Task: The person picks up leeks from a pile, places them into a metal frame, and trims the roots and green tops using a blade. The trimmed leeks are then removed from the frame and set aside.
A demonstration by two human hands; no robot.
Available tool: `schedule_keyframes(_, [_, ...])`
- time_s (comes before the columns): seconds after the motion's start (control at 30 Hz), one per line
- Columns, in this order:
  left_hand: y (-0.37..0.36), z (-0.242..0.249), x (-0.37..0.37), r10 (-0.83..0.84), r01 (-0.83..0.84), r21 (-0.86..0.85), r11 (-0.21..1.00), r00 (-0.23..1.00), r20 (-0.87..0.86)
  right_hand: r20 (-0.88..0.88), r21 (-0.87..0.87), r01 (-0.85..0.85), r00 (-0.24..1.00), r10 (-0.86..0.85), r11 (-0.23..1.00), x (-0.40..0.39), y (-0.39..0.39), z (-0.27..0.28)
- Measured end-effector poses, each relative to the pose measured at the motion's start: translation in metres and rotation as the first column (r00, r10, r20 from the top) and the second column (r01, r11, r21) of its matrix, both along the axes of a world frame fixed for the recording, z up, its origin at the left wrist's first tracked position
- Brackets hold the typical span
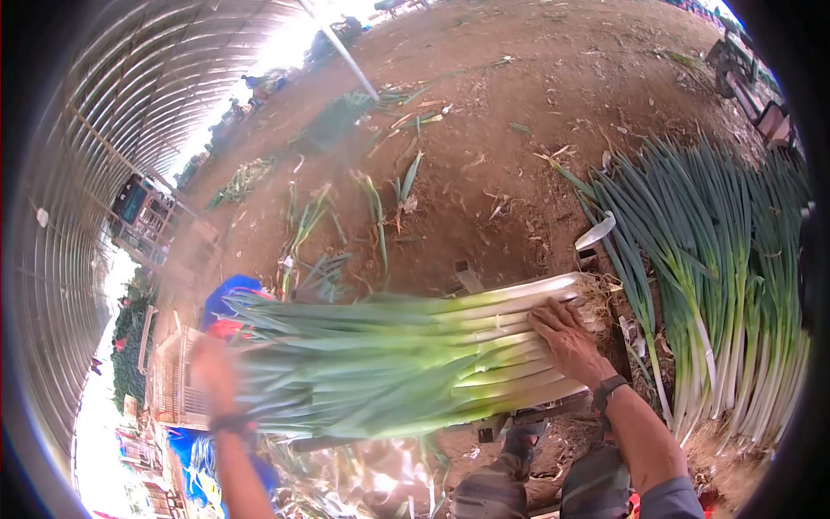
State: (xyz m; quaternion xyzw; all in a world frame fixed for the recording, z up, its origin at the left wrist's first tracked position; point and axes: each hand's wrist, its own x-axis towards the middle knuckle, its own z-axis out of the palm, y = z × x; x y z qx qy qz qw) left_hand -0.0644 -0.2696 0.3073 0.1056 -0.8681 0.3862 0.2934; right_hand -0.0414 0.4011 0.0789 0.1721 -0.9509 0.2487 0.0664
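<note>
A wide layer of long green onions [372, 355] lies side by side in front of me, white stems and roots to the right, green leaves to the left. Flat across the white stems near the root end rests my right hand [571, 342], its fingers stretched out. My left hand [214, 374] is beside the leaf tips at the far left. Motion smears it, so its fingers and anything in them cannot be made out. The support under the onions is mostly hidden.
More green onions [692, 285] lie in a large pile on the ground at right. A plastic crate [177, 376] and a blue item [226, 294] are at left. Loose leaves [373, 221] litter the soil [493, 130] ahead. A slanted pole [346, 60] stands farther off.
</note>
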Motion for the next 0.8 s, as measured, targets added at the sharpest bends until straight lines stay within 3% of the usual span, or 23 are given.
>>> schedule_keyframes(0.07, [-0.042, 0.036, 0.032, 0.246, -0.244, 0.035, 0.969, 0.967, -0.062, 0.011, -0.021, -0.003, 1.0, 0.003, 1.0, 0.001, 0.001, 0.002])
schedule_keyframes(0.17, [-0.109, 0.072, 0.075, 0.657, -0.637, 0.184, 0.749, 0.749, -0.082, 0.011, -0.053, -0.011, 1.0, 0.012, 0.999, 0.002, 0.0, 0.001])
schedule_keyframes(0.27, [-0.113, 0.084, 0.105, 0.685, -0.659, 0.212, 0.722, 0.724, -0.084, -0.086, 0.007, -0.04, 0.995, 0.04, 0.999, -0.003, 0.003, -0.012])
schedule_keyframes(0.33, [-0.088, 0.075, 0.115, 0.569, -0.527, 0.258, 0.81, 0.812, -0.129, -0.143, 0.002, -0.079, 0.987, 0.079, 0.997, -0.001, 0.007, -0.009])
schedule_keyframes(0.43, [-0.009, 0.052, 0.116, 0.212, -0.122, 0.358, 0.926, 0.951, -0.225, -0.104, -0.046, -0.053, 0.993, 0.048, 0.998, -0.002, 0.004, -0.019])
schedule_keyframes(0.47, [0.022, 0.04, 0.114, 0.071, 0.027, 0.388, 0.921, 0.969, -0.236, -0.105, 0.037, -0.04, 0.993, 0.044, 0.998, -0.002, 0.003, -0.021])
schedule_keyframes(0.57, [0.108, -0.019, 0.094, -0.289, 0.321, 0.534, 0.782, 0.946, -0.145, -0.09, -0.054, -0.018, 0.996, 0.013, 0.998, -0.002, 0.001, -0.022])
schedule_keyframes(0.63, [0.167, -0.083, 0.068, -0.475, 0.346, 0.614, 0.709, 0.879, 0.053, -0.091, -0.077, -0.024, 0.996, 0.017, 0.997, -0.003, 0.0, -0.021])
schedule_keyframes(0.67, [0.192, -0.112, 0.058, -0.509, 0.364, 0.513, 0.777, 0.843, 0.173, -0.093, -0.086, -0.018, 0.996, 0.01, 0.996, -0.002, 0.0, -0.018])
schedule_keyframes(0.73, [0.284, -0.106, 0.059, -0.514, 0.302, 0.479, 0.824, 0.754, 0.409, -0.104, -0.081, -0.017, 0.995, 0.008, 0.997, 0.0, 0.001, -0.01])
schedule_keyframes(0.8, [0.299, -0.128, 0.034, -0.571, 0.297, 0.567, 0.768, 0.719, 0.396, -0.104, -0.092, -0.013, 0.995, 0.004, 0.996, 0.001, 0.002, -0.007])
